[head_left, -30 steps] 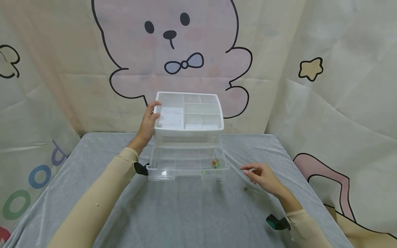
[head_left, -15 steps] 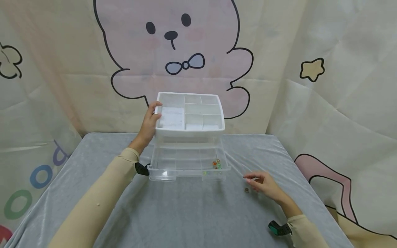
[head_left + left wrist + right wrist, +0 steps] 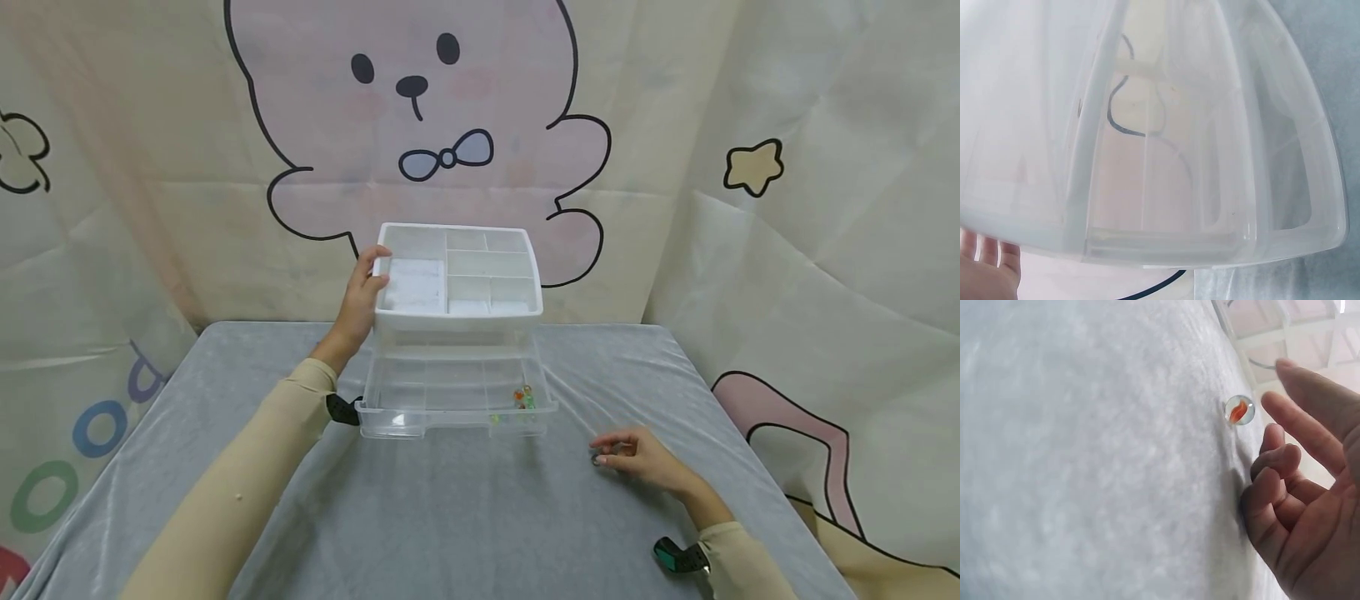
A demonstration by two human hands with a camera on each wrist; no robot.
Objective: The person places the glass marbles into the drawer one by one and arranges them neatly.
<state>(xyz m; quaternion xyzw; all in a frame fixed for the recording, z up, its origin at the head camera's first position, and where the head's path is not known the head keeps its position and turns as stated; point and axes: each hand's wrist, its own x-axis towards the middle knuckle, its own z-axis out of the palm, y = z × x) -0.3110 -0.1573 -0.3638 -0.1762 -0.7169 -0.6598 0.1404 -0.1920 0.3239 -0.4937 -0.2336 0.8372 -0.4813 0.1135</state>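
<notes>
A marble [image 3: 1239, 410], clear glass with an orange swirl, lies on the grey cloth in the right wrist view. My right hand [image 3: 643, 457] is low over the table there, thumb and forefinger reaching to the marble with a gap between them; the other fingers are curled. At the centre of the head view stands a plastic storage box with a white divided top tray [image 3: 457, 320]. My left hand [image 3: 357, 300] grips the left side of that tray, thumb and fingers at its rim. Below, a clear drawer [image 3: 450, 422] is pulled out, with several small coloured marbles [image 3: 523, 397] at its right.
Grey cloth [image 3: 450, 525] covers the table around the box. Behind the table hangs a backdrop [image 3: 660, 250] with a cartoon bear, and more printed cloth drops at both sides. Dark wrist cameras [image 3: 678, 556] are strapped near both sleeves.
My right hand has moved down toward the table, its thumb and forefinger now right at the marble. The left hand and the box have stayed in place.
</notes>
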